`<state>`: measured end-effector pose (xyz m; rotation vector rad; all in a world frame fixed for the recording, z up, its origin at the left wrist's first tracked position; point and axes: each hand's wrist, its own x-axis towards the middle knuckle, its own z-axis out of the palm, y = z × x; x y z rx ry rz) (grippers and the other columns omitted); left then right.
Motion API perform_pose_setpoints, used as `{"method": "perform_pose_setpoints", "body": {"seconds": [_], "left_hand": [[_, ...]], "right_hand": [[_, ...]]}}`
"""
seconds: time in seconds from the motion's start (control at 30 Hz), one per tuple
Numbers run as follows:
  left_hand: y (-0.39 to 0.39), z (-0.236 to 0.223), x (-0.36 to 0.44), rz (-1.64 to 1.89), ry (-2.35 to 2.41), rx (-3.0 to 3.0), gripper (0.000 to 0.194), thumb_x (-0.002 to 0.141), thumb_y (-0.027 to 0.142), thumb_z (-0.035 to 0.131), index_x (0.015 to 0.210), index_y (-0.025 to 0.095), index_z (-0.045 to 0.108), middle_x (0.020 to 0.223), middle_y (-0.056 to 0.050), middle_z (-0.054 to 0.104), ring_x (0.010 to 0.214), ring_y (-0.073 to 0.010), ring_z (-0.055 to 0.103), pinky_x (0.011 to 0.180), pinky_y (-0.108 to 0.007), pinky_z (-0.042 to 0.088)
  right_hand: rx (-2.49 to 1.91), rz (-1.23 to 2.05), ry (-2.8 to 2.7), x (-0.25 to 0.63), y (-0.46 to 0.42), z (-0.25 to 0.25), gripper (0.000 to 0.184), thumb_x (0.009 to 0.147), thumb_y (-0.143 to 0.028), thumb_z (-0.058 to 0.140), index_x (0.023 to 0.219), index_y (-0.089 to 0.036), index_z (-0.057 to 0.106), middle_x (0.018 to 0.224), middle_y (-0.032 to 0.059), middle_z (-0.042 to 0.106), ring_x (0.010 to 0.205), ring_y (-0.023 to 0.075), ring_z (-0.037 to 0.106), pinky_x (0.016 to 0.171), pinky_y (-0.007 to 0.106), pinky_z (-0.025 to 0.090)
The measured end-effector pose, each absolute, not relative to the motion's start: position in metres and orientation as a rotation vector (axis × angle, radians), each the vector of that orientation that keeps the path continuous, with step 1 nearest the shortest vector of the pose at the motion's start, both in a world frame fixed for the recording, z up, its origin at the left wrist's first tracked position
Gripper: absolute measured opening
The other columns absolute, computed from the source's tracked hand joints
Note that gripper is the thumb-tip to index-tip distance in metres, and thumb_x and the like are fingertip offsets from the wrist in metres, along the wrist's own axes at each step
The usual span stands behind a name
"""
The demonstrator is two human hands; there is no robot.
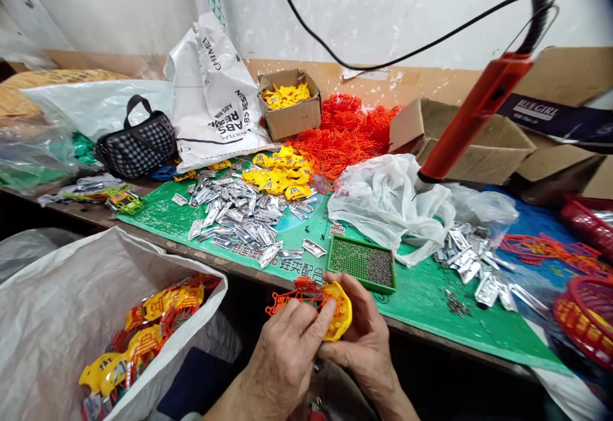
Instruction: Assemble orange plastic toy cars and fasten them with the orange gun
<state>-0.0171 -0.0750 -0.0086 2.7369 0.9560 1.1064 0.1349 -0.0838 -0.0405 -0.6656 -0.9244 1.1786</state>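
Observation:
My left hand (282, 351) and my right hand (366, 338) meet at the table's front edge, both closed round one plastic assembly: a yellow plastic piece (341, 315) pressed against an orange lattice frame (292, 298). The left thumb lies over the yellow piece. Just beyond the hands sits a small green tray of screws (363, 262). Silver foil pieces (239, 213) lie in a heap on the green mat (421, 293), with loose yellow pieces (280, 172) behind them.
An orange electric screwdriver (472, 117) hangs on a cable at the right. Behind are a pile of orange frames (347, 130), a cardboard box of yellow pieces (290, 105), white plastic bags (387, 200) and a checked pouch (136, 143). A white sack (57, 325) of finished assemblies stands lower left.

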Motion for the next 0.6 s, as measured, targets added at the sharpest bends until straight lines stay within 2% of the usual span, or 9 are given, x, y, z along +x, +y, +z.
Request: {"method": "perform_pose_setpoints", "body": {"seconds": [0.13, 0.37, 0.6], "left_hand": [[-0.0747, -0.0123, -0.0167, 1.096, 0.970, 2.725, 0.059, 0.096, 0.012, 0.031, 0.155, 0.015, 0.026, 0.087, -0.009, 0.062, 0.073, -0.0218, 0.056, 0.063, -0.034, 0.052], [-0.0734, -0.0043, -0.0173, 1.053, 0.962, 2.753, 0.062, 0.096, 0.011, 0.032, 0.157, 0.016, 0.020, 0.086, -0.008, 0.062, 0.071, -0.0215, 0.056, 0.060, -0.033, 0.053], [-0.0727, -0.0038, -0.0186, 1.031, 0.952, 2.748, 0.064, 0.095, 0.011, 0.033, 0.157, 0.016, 0.018, 0.088, -0.008, 0.062, 0.072, -0.0212, 0.058, 0.062, -0.033, 0.055]], "right_hand": [[-0.682, 1.181, -0.930, 0.1348, -0.0834, -0.0411, 0.085, 0.055, -0.017, 0.093, 0.131, -0.037, 0.060, 0.134, 0.0013, 0.066, 0.123, 0.0164, 0.062, 0.102, 0.020, 0.049], [-0.757, 1.086, -1.059, 0.1373, -0.0818, -0.0435, 0.083, 0.057, -0.022, 0.092, 0.131, -0.036, 0.060, 0.135, 0.0022, 0.065, 0.125, 0.0173, 0.061, 0.103, 0.021, 0.048], [-0.795, 0.960, -1.190, 0.1403, -0.0804, -0.0468, 0.081, 0.060, -0.027, 0.091, 0.133, -0.035, 0.059, 0.136, 0.0060, 0.064, 0.127, 0.0232, 0.059, 0.109, 0.034, 0.046]]}}
